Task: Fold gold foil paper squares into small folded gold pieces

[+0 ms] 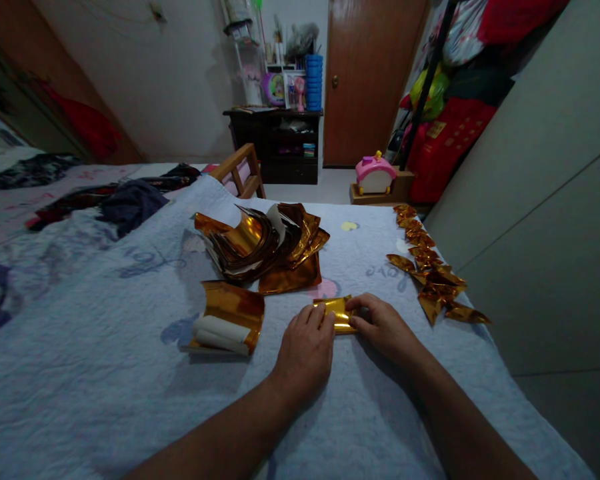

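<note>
A sheet of gold foil paper [341,313], folded into a small strip, lies on the bed cover between my hands. Over its left end, my left hand [306,347] rests with fingers bent and close together, gripping the paper there. My right hand [380,323] pinches the right end between thumb and fingers. To the left lies a curled gold sheet [235,303] with white paper rolls [221,332] on it. Beyond it, a fanned stack of gold foil sheets [250,240] is spread out, curling upward. Several folded gold foil pieces [437,283] are strung in a row along the right edge.
The patterned blue bed cover [130,407] stretches under everything. A pale cabinet [545,200] borders the bed's right side. At the far end stand a wooden chair [250,157], a pink toy [375,175] and a dark shelf unit [275,143]. Dark clothes [135,203] lie at the left.
</note>
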Demonstrator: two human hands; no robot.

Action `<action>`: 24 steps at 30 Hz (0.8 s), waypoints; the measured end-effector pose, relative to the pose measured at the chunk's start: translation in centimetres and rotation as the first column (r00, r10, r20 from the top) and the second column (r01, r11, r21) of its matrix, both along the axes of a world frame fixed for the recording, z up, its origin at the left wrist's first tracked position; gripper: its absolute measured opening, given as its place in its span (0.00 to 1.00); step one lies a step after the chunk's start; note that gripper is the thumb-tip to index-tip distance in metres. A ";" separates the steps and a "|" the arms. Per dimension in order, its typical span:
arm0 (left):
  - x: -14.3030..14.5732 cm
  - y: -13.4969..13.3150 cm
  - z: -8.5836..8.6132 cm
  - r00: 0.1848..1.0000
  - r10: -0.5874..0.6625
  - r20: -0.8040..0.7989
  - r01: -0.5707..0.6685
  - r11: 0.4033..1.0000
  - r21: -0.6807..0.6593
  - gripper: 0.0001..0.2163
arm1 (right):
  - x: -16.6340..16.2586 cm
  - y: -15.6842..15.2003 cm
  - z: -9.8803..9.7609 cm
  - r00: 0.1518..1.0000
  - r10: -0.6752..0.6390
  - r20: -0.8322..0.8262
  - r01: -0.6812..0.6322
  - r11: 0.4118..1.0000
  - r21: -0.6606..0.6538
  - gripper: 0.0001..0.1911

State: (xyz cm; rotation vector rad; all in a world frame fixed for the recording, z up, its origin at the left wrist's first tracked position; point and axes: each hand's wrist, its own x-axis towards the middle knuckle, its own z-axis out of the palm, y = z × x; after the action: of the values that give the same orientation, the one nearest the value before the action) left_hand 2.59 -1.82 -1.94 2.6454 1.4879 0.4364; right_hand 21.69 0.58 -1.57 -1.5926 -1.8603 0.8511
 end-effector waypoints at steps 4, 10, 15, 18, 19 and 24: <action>0.0 0.0 0.3 1.000 -0.002 0.001 0.002 1.000 -0.015 0.12 | 0.0 0.0 -0.1 1.000 0.000 -0.001 0.000 1.000 0.010 0.10; 0.1 0.0 0.6 1.000 0.010 -0.016 -0.011 0.999 -0.046 0.11 | 0.0 0.0 0.2 1.000 -0.004 0.001 0.004 1.000 0.001 0.11; 0.2 0.0 0.7 0.999 0.010 -0.036 -0.012 0.998 -0.061 0.11 | 0.0 0.0 0.2 1.000 -0.007 0.010 0.007 1.000 0.008 0.12; 0.1 -0.1 0.8 0.999 0.010 -0.048 -0.013 0.998 -0.066 0.11 | -0.1 0.0 0.2 1.000 -0.013 0.006 0.013 1.000 0.015 0.12; 0.1 -0.1 0.8 0.999 0.009 -0.051 -0.012 0.998 -0.068 0.11 | -0.1 0.0 0.2 1.000 -0.013 0.005 0.013 1.000 0.016 0.12; 0.1 -0.1 0.5 0.999 0.006 -0.052 -0.008 0.999 -0.044 0.12 | 0.0 0.0 0.3 1.000 -0.002 0.012 0.002 1.000 0.009 0.11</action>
State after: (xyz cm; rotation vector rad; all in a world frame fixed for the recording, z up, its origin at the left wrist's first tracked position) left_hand 2.64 -1.93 -1.43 2.6374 1.5039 0.3335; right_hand 21.67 0.56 -1.31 -1.5975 -1.8681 0.8322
